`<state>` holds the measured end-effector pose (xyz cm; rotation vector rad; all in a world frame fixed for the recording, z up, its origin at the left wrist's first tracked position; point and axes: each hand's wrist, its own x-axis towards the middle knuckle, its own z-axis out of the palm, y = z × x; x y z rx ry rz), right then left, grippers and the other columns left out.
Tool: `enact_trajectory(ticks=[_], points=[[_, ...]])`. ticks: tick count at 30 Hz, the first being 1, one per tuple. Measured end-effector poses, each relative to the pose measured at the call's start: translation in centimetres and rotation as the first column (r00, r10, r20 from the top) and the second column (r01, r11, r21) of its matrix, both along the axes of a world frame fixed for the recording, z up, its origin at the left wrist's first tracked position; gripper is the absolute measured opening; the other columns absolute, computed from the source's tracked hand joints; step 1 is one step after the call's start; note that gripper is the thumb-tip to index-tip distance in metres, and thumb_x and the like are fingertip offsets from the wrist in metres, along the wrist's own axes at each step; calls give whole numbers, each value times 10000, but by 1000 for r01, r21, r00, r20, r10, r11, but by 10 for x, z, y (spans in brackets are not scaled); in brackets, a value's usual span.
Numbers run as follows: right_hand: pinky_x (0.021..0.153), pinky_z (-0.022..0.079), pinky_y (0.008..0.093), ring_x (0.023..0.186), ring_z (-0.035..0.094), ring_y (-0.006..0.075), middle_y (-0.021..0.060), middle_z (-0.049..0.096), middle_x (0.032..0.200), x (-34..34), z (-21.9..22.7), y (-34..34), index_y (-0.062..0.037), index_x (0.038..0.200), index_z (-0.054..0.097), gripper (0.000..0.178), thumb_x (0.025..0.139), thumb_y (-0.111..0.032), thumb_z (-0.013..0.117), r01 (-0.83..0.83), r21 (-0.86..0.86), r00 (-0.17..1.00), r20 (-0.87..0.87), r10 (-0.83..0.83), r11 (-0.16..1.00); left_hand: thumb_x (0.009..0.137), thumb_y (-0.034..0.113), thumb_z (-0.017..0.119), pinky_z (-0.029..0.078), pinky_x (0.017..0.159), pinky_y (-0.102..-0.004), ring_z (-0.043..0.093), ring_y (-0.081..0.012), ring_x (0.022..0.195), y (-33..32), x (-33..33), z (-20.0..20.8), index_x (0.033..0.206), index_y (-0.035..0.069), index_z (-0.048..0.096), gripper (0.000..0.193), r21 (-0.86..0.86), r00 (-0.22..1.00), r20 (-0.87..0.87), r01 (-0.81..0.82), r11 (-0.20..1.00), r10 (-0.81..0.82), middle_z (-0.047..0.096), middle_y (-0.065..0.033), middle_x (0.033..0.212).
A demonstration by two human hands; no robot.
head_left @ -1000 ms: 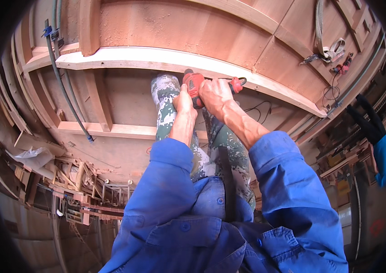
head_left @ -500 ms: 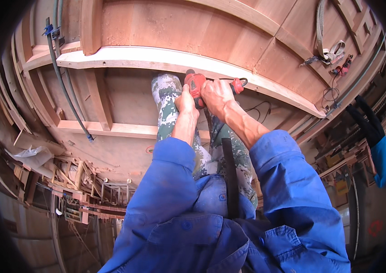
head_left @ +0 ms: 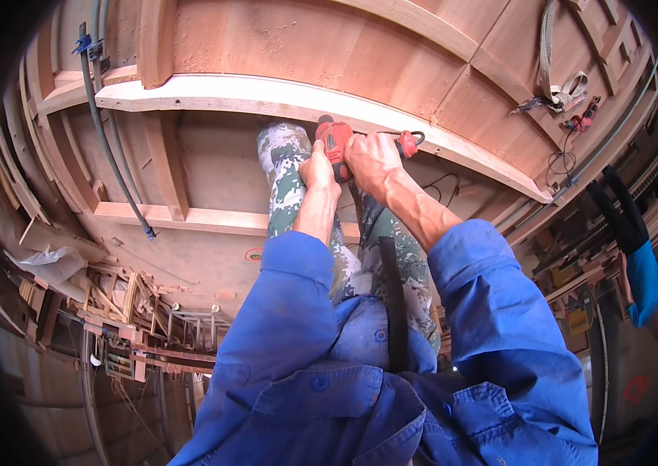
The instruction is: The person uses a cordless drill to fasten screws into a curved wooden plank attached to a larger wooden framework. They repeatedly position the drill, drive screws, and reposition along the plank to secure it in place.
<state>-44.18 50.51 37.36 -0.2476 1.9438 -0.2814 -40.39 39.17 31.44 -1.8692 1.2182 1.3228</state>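
Note:
A red corded power tool [head_left: 336, 140] with a dark round end sits against the near side of a long pale wooden beam [head_left: 259, 93]. My left hand [head_left: 318, 169] is closed on its near left side, thumb pointing up along the body. Over its right part, my right hand [head_left: 374, 158] is wrapped with the knuckles up. A red rear end [head_left: 406, 144] with a black cord shows beyond that hand. The tool's working face is hidden, so its exact kind cannot be made out. My legs in camouflage trousers [head_left: 286, 167] are below the tool.
Wooden ribs [head_left: 164, 167] and a lower rail [head_left: 220, 221] lie at left, crossed by dark hoses [head_left: 115, 155]. A webbing strap [head_left: 548, 54] and another red tool [head_left: 583, 116] rest on the panels at far right. A person in blue [head_left: 645, 283] is at right.
Both hands and the tool stay nearly in place, with only a slight shift to the right. The person at the right edge has moved a little.

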Motion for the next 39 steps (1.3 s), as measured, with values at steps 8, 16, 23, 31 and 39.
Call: enact_trajectory(ticks=[8,16,23,31,39], points=[[741,553,395,878,705,301,141,701,907,5,-6,-1,9,978,662,289,731,-127,725,30,13,999,-35,-30,999,927,248,621,555,659,-379,672,-221,754,0,-3,-3,990,-82,647,338,-7,999,-16,37,999,-37,684,-136,949],[761,549,390,843,701,302,162,699,886,3,-6,-2,10,968,647,318,708,-143,748,48,-2,998,-28,-48,999,918,261,631,560,647,-395,673,-223,751,-3,1,-1,998,-73,654,345,-22,999,6,32,999,-32,686,-134,944],[743,531,405,897,667,308,155,669,891,30,10,-10,14,986,609,307,712,-92,695,60,20,991,-118,-57,998,939,324,634,552,657,-372,650,-196,733,-14,14,0,1022,-73,677,408,26,993,-17,116,993,-116,693,-116,928],[728,524,426,866,659,319,153,670,875,35,17,4,32,971,613,270,725,-69,660,142,-23,961,-238,-144,990,971,301,592,553,646,-364,660,-176,724,-7,8,21,964,-66,698,382,77,988,-9,151,985,-151,700,-105,899],[678,554,403,813,715,289,134,703,868,7,-4,2,-2,935,676,227,738,-112,696,-1,5,996,-90,1,1000,949,268,610,561,689,-388,681,-221,799,-2,9,-11,1054,-79,627,363,19,1000,12,-4,1000,4,678,-148,997]])
